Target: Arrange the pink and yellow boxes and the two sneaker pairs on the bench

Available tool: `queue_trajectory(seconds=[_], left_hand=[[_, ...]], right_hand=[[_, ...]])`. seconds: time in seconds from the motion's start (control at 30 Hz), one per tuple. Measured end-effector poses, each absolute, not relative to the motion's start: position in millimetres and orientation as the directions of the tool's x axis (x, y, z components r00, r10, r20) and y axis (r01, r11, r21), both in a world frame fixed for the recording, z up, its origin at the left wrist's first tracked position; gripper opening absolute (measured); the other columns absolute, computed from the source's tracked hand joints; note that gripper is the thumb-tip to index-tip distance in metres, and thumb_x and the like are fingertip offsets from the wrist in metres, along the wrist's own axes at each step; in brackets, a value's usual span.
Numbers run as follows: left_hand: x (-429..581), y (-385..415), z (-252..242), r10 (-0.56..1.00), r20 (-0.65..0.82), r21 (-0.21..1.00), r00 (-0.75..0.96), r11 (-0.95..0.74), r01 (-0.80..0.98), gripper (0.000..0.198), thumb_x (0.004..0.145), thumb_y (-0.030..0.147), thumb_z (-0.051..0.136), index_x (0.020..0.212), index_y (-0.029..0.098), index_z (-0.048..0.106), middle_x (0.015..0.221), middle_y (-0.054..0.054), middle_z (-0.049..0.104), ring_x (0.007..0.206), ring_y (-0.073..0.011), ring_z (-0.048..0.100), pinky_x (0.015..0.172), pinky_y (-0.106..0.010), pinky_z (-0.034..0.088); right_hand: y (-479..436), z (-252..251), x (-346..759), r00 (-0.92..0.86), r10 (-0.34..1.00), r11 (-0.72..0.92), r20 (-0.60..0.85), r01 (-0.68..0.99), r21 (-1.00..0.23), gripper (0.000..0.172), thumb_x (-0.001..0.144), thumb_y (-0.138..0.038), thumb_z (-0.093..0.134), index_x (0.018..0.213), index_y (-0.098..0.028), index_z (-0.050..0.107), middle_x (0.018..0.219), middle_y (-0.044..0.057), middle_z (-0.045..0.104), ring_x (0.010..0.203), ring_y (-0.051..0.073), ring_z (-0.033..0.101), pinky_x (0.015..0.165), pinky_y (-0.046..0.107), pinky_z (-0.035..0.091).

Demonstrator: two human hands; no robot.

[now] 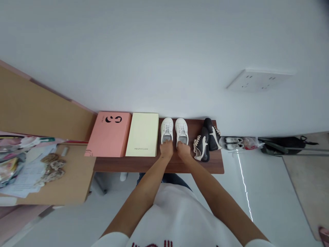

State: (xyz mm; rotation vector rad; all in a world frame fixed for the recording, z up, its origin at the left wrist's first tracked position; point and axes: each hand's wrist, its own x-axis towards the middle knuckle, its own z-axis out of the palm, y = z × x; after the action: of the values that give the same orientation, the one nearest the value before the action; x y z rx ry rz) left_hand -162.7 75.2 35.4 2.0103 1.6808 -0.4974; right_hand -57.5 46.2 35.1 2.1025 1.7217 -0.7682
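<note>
Two white lace-up sneakers stand side by side on a dark wood bench [154, 165], toes to the wall. My left hand [166, 149] grips the heel of the left sneaker [167, 129], and my right hand [183, 150] grips the heel of the right sneaker [181, 130]. Grey insoles show inside both shoes. To the right lies a black-and-white sneaker pair [207, 140], one shoe tilted against the other. A pale yellow shoebox [142, 134] and a pink box [108, 134] lie flat to the left.
A wooden desk [77, 175] at left holds papers and packets. A white wall with a double socket plate [257, 81] rises behind the bench. Further white sneakers [233, 143] and a dark bag [282, 145] sit on the floor to the right.
</note>
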Motion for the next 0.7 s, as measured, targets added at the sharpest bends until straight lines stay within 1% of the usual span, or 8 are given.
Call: queue_trajectory(seconds=[0.1, 0.2, 0.3, 0.4, 0.47, 0.6, 0.7], left_hand=[[-162.7, 74.3, 32.0, 0.804, -0.566, 0.126, 0.18, -0.131, 0.983, 0.041, 0.102, 0.015, 0.032, 0.132, 0.018, 0.059, 0.127, -0.017, 0.066, 0.119, -0.0272, 0.064, 0.094, -0.038, 0.052], [-164.8, 72.1, 30.7, 0.803, -0.567, 0.127, 0.183, -0.135, 0.983, 0.037, 0.103, 0.02, 0.036, 0.133, 0.016, 0.057, 0.128, -0.018, 0.066, 0.118, -0.0275, 0.065, 0.093, -0.038, 0.053], [-168.1, 69.9, 34.8, 0.809, -0.555, 0.137, 0.196, -0.144, 0.98, 0.036, 0.104, 0.027, 0.04, 0.135, 0.017, 0.054, 0.129, -0.017, 0.066, 0.118, -0.0279, 0.065, 0.09, -0.037, 0.053], [-169.2, 67.8, 44.6, 0.84, -0.501, 0.145, 0.208, -0.156, 0.977, 0.037, 0.104, 0.032, 0.04, 0.135, 0.017, 0.053, 0.128, -0.017, 0.065, 0.117, -0.0295, 0.064, 0.09, -0.037, 0.053], [-166.5, 65.5, 53.1, 0.866, -0.448, 0.153, 0.224, -0.172, 0.973, 0.037, 0.103, 0.031, 0.042, 0.135, 0.015, 0.053, 0.126, -0.018, 0.065, 0.117, -0.0306, 0.063, 0.093, -0.039, 0.051], [-146.5, 53.6, 66.9, 0.88, -0.349, 0.233, 0.322, -0.251, 0.939, 0.035, 0.102, 0.029, 0.046, 0.133, 0.016, 0.054, 0.125, -0.017, 0.065, 0.12, -0.03, 0.061, 0.099, -0.041, 0.048], [-120.0, 37.2, 68.2, 0.818, -0.347, 0.327, 0.459, -0.353, 0.877, 0.031, 0.102, 0.029, 0.044, 0.13, 0.019, 0.055, 0.126, -0.014, 0.064, 0.119, -0.0278, 0.061, 0.097, -0.039, 0.049]], right_hand=[[44.0, 31.4, -59.9, 0.136, 0.803, -0.231, -0.581, 0.969, -0.092, 0.029, 0.098, -0.008, 0.045, 0.122, -0.013, 0.06, 0.111, 0.02, 0.074, 0.108, 0.026, 0.073, 0.089, 0.036, 0.054], [39.3, 30.3, -58.1, 0.133, 0.811, -0.23, -0.57, 0.968, -0.1, 0.026, 0.098, -0.01, 0.047, 0.12, -0.014, 0.06, 0.112, 0.019, 0.073, 0.108, 0.025, 0.073, 0.088, 0.035, 0.054], [35.1, 34.7, -53.6, 0.126, 0.839, -0.22, -0.53, 0.968, -0.119, 0.023, 0.101, -0.02, 0.047, 0.12, -0.014, 0.06, 0.117, 0.02, 0.071, 0.11, 0.026, 0.071, 0.086, 0.034, 0.054], [33.0, 43.3, -47.2, 0.129, 0.879, -0.217, -0.459, 0.966, -0.144, 0.029, 0.103, -0.034, 0.047, 0.12, -0.015, 0.06, 0.119, 0.02, 0.069, 0.111, 0.027, 0.068, 0.086, 0.035, 0.052], [32.1, 49.2, -40.1, 0.154, 0.902, -0.237, -0.402, 0.957, -0.164, 0.032, 0.103, -0.037, 0.045, 0.122, -0.016, 0.061, 0.119, 0.018, 0.07, 0.111, 0.027, 0.067, 0.087, 0.034, 0.05], [26.3, 57.2, -10.7, 0.26, 0.924, -0.326, -0.281, 0.918, -0.224, 0.032, 0.103, -0.033, 0.045, 0.126, -0.017, 0.061, 0.117, 0.014, 0.071, 0.108, 0.024, 0.067, 0.088, 0.03, 0.047], [14.5, 60.1, 27.0, 0.367, 0.903, -0.418, -0.221, 0.87, -0.261, 0.033, 0.103, -0.031, 0.043, 0.127, -0.018, 0.06, 0.119, 0.013, 0.071, 0.106, 0.023, 0.067, 0.087, 0.029, 0.046]])
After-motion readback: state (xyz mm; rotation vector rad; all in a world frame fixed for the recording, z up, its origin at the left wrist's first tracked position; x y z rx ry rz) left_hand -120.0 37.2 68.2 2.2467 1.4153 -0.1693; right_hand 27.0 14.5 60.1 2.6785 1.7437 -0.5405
